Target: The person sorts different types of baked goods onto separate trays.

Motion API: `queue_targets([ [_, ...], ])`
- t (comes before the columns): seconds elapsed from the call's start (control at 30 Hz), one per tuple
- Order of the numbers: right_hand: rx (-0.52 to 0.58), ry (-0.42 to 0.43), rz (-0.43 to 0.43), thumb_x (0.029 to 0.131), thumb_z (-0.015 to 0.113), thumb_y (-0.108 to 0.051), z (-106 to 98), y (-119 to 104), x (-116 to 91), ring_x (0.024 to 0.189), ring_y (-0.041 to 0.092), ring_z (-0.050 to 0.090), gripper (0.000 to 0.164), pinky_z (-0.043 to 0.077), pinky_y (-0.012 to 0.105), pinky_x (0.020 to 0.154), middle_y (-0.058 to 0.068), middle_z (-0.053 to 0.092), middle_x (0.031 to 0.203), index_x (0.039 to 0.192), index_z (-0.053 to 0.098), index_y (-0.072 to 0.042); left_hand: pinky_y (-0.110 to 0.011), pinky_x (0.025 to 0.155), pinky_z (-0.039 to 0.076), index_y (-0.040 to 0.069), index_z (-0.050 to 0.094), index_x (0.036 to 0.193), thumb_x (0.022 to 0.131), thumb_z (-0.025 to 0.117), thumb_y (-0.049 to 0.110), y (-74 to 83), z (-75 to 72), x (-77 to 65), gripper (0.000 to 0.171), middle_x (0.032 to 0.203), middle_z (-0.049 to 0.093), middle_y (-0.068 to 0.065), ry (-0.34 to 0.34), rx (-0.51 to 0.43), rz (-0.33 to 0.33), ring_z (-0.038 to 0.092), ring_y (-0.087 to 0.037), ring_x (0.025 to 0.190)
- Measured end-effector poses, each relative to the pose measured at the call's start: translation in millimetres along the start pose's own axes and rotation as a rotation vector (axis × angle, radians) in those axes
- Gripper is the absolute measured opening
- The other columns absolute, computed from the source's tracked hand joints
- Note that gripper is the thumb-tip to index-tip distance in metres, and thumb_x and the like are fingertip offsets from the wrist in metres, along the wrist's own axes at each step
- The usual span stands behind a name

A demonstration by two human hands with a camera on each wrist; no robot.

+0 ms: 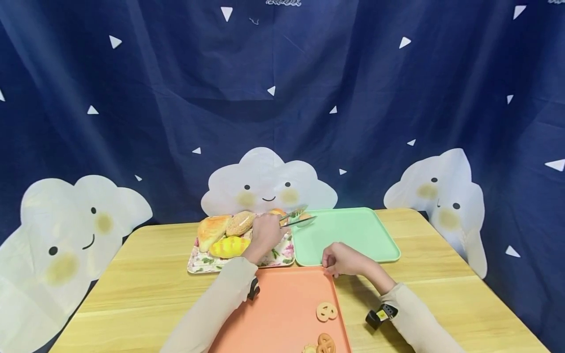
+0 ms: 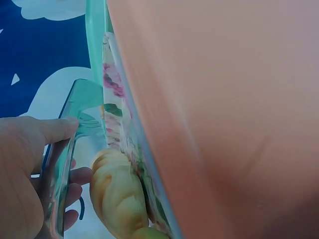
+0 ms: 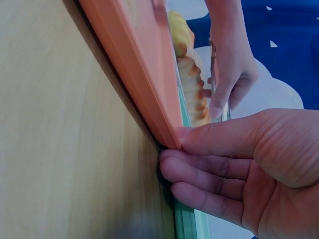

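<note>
The left hand (image 1: 266,232) is holding tongs (image 1: 292,214) in its fingers. The right hand (image 1: 346,260) is pinching the orange tray (image 1: 282,304).

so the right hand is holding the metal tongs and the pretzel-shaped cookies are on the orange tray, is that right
Not quite: the metal tongs are in the left hand, not the right hand, as the head view shows. The pretzel-shaped cookies are indeed on the orange tray.
</note>
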State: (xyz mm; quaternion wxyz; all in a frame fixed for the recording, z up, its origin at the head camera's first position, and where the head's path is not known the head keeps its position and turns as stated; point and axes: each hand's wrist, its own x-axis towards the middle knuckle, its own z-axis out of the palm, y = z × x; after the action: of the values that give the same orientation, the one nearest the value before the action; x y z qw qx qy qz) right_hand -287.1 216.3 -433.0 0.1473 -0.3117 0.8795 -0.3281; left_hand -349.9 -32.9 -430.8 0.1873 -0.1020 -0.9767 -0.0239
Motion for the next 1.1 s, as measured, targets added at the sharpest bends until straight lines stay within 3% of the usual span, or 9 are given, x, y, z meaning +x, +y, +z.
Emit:
queue_targets([
  [0.1, 0.005, -0.002, 0.003, 0.087, 0.074, 0.006, 0, 0, 0, 0.053, 0.022, 0.065, 0.012, 0.047, 0.021, 0.051, 0.01, 0.068, 0.064, 0.081, 0.066, -0.001, -0.03, 0.049, 0.039, 0.015, 0.072, 0.08, 0.085, 0.076, 0.057, -0.8, 0.2, -0.9, 0.042, 0.059, 0.055, 0.001, -0.008, -0.008, 0.002, 0.055, -0.017, 0.056],
  [0.2, 0.006, -0.002, 0.009, 0.087, 0.074, 0.005, 1, -1, -1, 0.053, 0.023, 0.065, 0.012, 0.046, 0.02, 0.051, 0.011, 0.068, 0.065, 0.081, 0.067, -0.002, -0.034, 0.06, 0.048, 0.016, 0.075, 0.112, 0.089, 0.072, 0.057, -1.4, 0.8, -2.4, 0.047, 0.081, 0.071, -0.004, -0.039, -0.019, 0.006, 0.067, -0.022, 0.074],
  [0.3, -0.001, -0.005, 0.004, 0.087, 0.074, 0.005, 0, -1, -1, 0.052, 0.022, 0.065, 0.012, 0.046, 0.02, 0.051, 0.011, 0.068, 0.065, 0.081, 0.067, -0.002, -0.04, 0.076, 0.053, 0.019, 0.06, 0.142, 0.094, 0.065, 0.058, -2.3, 1.7, -3.5, 0.062, 0.111, 0.074, -0.008, -0.09, -0.033, 0.0, 0.069, -0.028, 0.097],
  [0.37, 0.002, -0.005, 0.002, 0.087, 0.074, 0.005, 0, -1, -1, 0.052, 0.021, 0.064, 0.012, 0.047, 0.021, 0.051, 0.012, 0.068, 0.065, 0.081, 0.066, -0.001, -0.042, 0.081, 0.053, 0.02, 0.052, 0.149, 0.096, 0.06, 0.058, -3.5, 2.4, -4.3, 0.065, 0.12, 0.071, -0.01, -0.108, -0.032, -0.005, 0.068, -0.029, 0.103],
  [0.5, 0.01, 0.001, -0.001, 0.086, 0.074, 0.006, 0, -2, -1, 0.052, 0.023, 0.065, 0.012, 0.047, 0.021, 0.051, 0.012, 0.069, 0.065, 0.081, 0.066, -0.001, -0.043, 0.082, 0.053, 0.02, 0.048, 0.152, 0.099, 0.055, 0.059, -7.2, -0.4, -6.7, 0.067, 0.123, 0.07, -0.012, -0.105, -0.035, -0.004, 0.068, -0.031, 0.104],
  [0.7, 0.01, -0.001, 0.003, 0.087, 0.074, 0.006, 1, -3, 0, 0.054, 0.023, 0.065, 0.012, 0.049, 0.022, 0.052, 0.011, 0.069, 0.066, 0.081, 0.066, -0.001, -0.047, 0.087, 0.053, 0.017, 0.049, 0.15, 0.101, 0.052, 0.059, -19.4, -21.5, -19.8, 0.064, 0.121, 0.07, -0.011, -0.083, -0.023, 0.038, 0.067, -0.032, 0.109],
  [0.83, 0.002, -0.002, 0.01, 0.087, 0.073, 0.006, 1, -3, 0, 0.054, 0.021, 0.065, 0.011, 0.049, 0.022, 0.052, 0.009, 0.069, 0.067, 0.082, 0.067, -0.001, -0.045, 0.08, 0.055, 0.017, 0.053, 0.146, 0.1, 0.052, 0.06, -32.8, -37.9, -34.8, 0.062, 0.112, 0.071, -0.009, -0.015, 0.015, 0.105, 0.069, -0.029, 0.101],
  [1.1, -0.007, -0.01, 0.006, 0.088, 0.072, 0.005, 1, -1, 1, 0.053, 0.02, 0.064, 0.01, 0.046, 0.021, 0.051, 0.008, 0.07, 0.067, 0.082, 0.067, -0.001, -0.046, 0.082, 0.055, 0.021, 0.053, 0.144, 0.097, 0.061, 0.056, -55.7, -64.0, -69.8, 0.059, 0.113, 0.072, -0.008, 0.101, 0.013, 0.278, 0.071, -0.028, 0.097],
])
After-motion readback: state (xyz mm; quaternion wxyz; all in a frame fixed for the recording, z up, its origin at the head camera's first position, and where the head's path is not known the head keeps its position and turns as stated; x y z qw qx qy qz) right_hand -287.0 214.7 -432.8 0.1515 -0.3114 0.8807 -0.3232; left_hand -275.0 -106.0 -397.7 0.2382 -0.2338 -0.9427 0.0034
